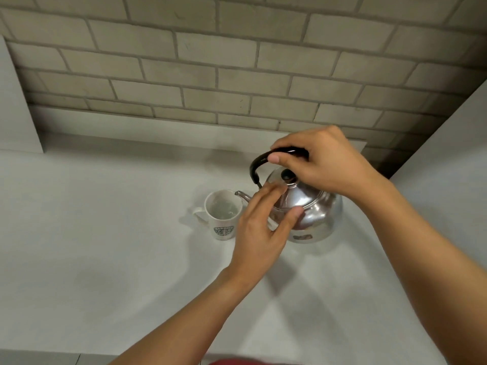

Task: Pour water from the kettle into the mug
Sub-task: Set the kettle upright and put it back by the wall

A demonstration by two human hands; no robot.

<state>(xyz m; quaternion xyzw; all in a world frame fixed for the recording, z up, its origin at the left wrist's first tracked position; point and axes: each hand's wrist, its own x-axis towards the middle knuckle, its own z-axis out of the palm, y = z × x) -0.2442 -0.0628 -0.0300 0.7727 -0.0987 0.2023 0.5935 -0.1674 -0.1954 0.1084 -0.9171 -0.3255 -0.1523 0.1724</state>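
A shiny steel kettle [315,210] with a black knob on its lid stands on the white counter, its spout pointing left over the rim of a white mug [223,216]. The mug is upright with a round dark logo, its handle to the left, and water shows inside. My right hand [324,164] grips the kettle's black arched handle from above. My left hand [259,227] has its fingers spread and rests against the kettle's left side and lid edge, covering part of the spout's base.
The white counter [118,246] runs to a grey brick wall [224,61] behind. A white panel [448,159] rises at the right and another at the far left. The counter's front edge runs along the bottom left.
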